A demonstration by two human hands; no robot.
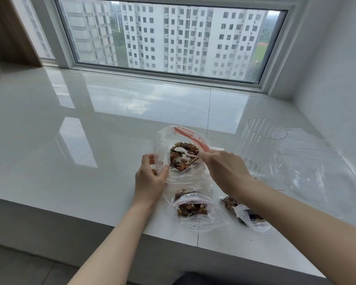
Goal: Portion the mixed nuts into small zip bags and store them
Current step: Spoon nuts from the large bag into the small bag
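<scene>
Stood at the white sill [70, 124] under the window [169, 36]. Everything placed relative to the big zip bag [162, 140], which sat open-mouthed near the sill's front edge.

- My left hand [150, 179] gripped the big zip bag's left edge, thumb and fingers curled round the plastic, holding the mouth wide.
- My right hand [226, 171] came in from the bag's right side and pinched the handle of a white plastic spoon [183, 152]. The spoon's bowl lay inside the bag, on the mixed nuts [183, 157].
- The nuts were heaped in the bag's lower part; its red zip strip [191, 138] ran along the upper right of the mouth.
- Just in front of the big bag, toward me: a small zip bag [193, 210] with a portion of nuts in it, lying on the sill, its mouth apparently unsealed.
- To the right of that one, partly under my right forearm: a second small bag [249, 214] with nuts, crumpled. Could not tell whether it was sealed.
- Right of the big bag, behind my right hand: a clear ribbed container [261, 140], upright.
- Further right of it: loose clear plastic bags [317, 171], spread flat on the sill.
</scene>
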